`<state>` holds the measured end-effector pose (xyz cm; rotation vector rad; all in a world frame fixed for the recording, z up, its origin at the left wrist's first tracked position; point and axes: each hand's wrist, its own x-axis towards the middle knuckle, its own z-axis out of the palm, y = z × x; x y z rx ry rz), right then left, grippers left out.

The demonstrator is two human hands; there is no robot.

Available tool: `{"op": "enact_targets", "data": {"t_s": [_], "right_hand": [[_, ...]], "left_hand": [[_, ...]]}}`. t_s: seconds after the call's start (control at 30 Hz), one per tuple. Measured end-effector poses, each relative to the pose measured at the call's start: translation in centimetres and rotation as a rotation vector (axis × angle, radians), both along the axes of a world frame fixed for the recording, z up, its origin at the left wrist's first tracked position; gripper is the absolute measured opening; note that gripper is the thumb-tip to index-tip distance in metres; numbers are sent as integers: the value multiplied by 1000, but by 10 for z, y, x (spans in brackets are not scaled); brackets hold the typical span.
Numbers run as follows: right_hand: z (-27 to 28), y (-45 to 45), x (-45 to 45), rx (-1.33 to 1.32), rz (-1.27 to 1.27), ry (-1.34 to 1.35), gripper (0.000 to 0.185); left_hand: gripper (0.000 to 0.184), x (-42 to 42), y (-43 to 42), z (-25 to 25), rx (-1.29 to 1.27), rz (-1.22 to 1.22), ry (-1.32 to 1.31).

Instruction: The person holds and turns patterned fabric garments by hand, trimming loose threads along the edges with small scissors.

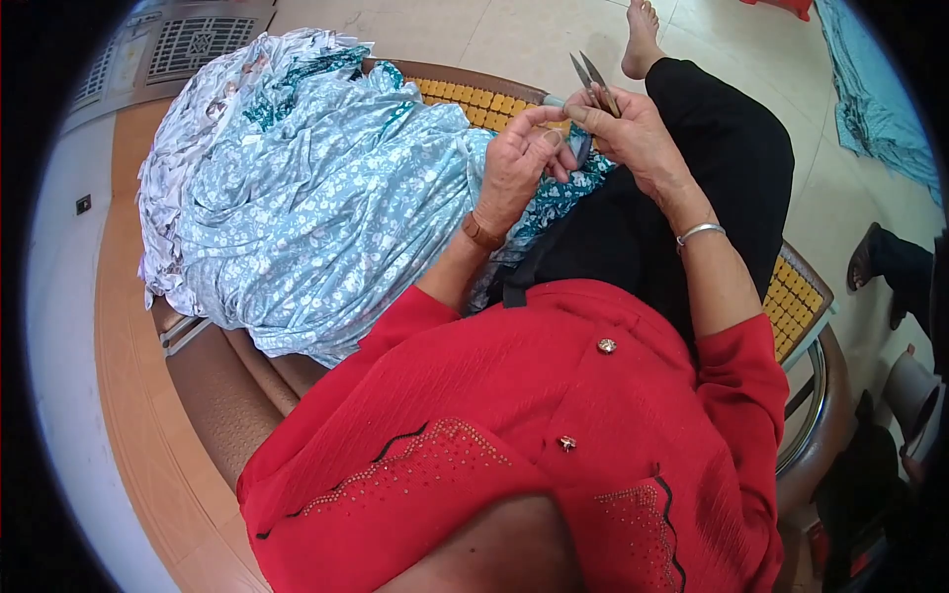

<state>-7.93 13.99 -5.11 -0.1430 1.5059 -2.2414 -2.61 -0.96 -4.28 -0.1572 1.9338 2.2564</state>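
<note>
Likely a home: padded bench [213, 381], tiled floor [504, 35]

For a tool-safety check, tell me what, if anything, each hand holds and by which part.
The right hand holds small scissors behind the exposed blades, handles mostly hidden. Whether the left hand holds anything cannot be told.

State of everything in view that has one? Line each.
Scissors: open, blades parted, points away from the wearer
Right hand: closed on the scissors
Left hand: fingers bent, tips by the right hand's; whether anything is pinched, can't tell
Pale floral cloth: heaped, creased
Teal cloth: bunched below the hands
Blue cloth: rumpled, at the right edge
Bangle: worn, right wrist
Wristband: worn, left wrist
</note>
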Motion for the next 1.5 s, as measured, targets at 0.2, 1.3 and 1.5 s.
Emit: {"op": "enact_targets", "data": {"t_s": [0.2,1.3,1.5], "right_hand": [[-5,-1,-1,112,-86,202,8],[0,-3,0,190,-239,431,6],[3,-5,7,408,-138,678,8]], "left_hand": [[14,-13,-11,-7,-115,-99,-36],[15,0,-10,1,-728,69,256],[16,-1,-9,2,-743,139,273]]}}
